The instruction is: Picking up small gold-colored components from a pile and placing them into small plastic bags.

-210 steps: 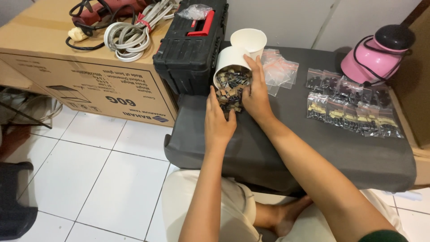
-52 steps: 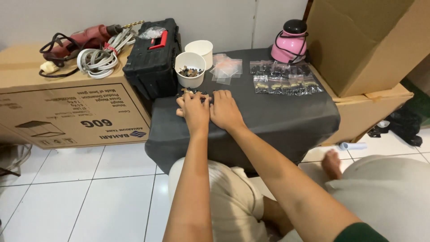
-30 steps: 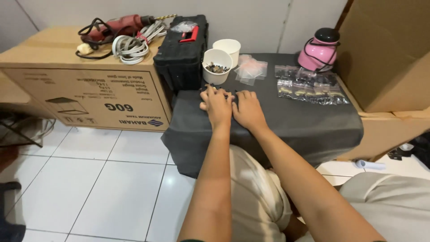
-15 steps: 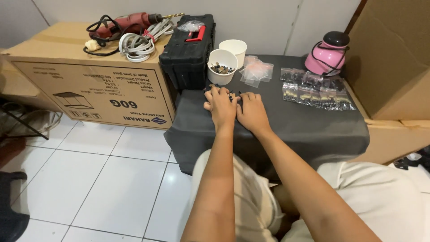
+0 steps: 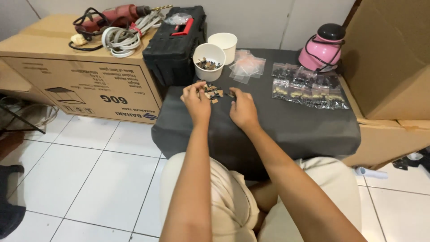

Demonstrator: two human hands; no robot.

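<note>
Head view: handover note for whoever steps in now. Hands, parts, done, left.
Left hand: fingertips on the small parts spread on the grey cloth.
Right hand: resting at the pile's right edge, holding nothing visible.
Paper cup behind the pile holds more parts; a second cup stands behind it.
Done: filled bags lined up at right.
Left: loose pile, cup contents, empty bags.

Upper left: cardboard box (image 5: 85, 76) carrying a red power drill (image 5: 117, 13) and coiled white cable (image 5: 125, 38).
Top centre: black toolbox (image 5: 177, 42) with a red latch.
Upper right: pink jug (image 5: 323, 47) with a black lid.
Right edge: large brown carton (image 5: 394, 54).
Bottom: white tiled floor (image 5: 80, 179).
</note>
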